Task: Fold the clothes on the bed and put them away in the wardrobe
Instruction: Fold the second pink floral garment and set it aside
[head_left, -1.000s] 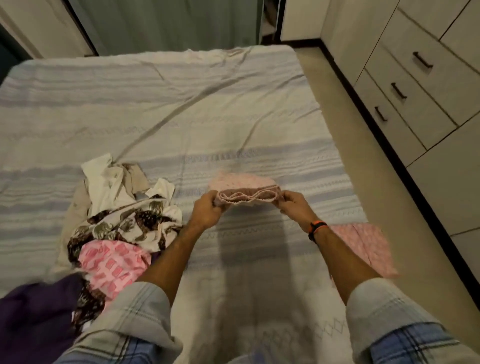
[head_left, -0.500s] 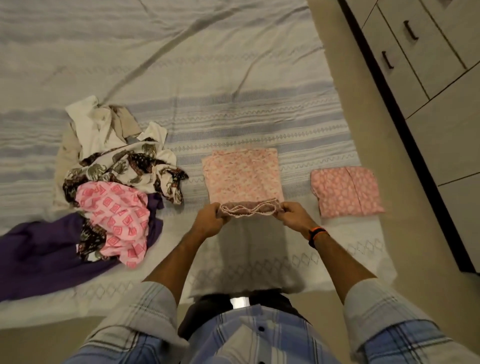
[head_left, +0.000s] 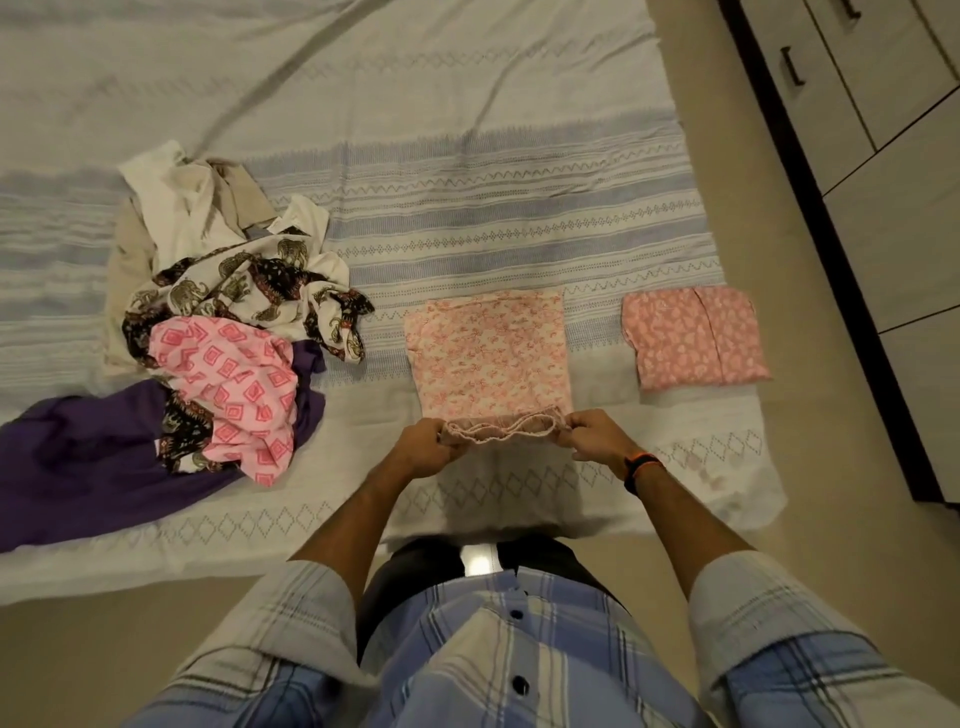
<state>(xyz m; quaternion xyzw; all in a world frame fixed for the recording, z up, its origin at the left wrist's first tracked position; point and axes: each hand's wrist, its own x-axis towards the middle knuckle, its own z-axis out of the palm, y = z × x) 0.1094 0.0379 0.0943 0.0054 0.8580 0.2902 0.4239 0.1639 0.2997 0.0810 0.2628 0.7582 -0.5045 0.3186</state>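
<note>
A pale pink floral garment (head_left: 488, 353) lies flat on the bed (head_left: 467, 156) in front of me, its gathered waistband at the near edge. My left hand (head_left: 423, 449) grips the waistband's left end and my right hand (head_left: 592, 436) grips its right end. A folded pink garment (head_left: 693, 338) lies to the right near the bed's edge. To the left sits a heap of unfolded clothes: a pink diamond-print piece (head_left: 234, 384), an elephant-print cloth (head_left: 249, 286), a white and beige piece (head_left: 182, 208) and a purple garment (head_left: 78, 457).
The wardrobe (head_left: 893, 208) with drawers and dark handles runs along the right side, across a strip of beige floor (head_left: 753, 182). I stand at the foot of the bed, with the bedsheet's hem just in front of my waist.
The view has tipped downward. The pink garment, held up by its waistband a second ago, now lies spread flat on the bed with both hands still on the waistband.
</note>
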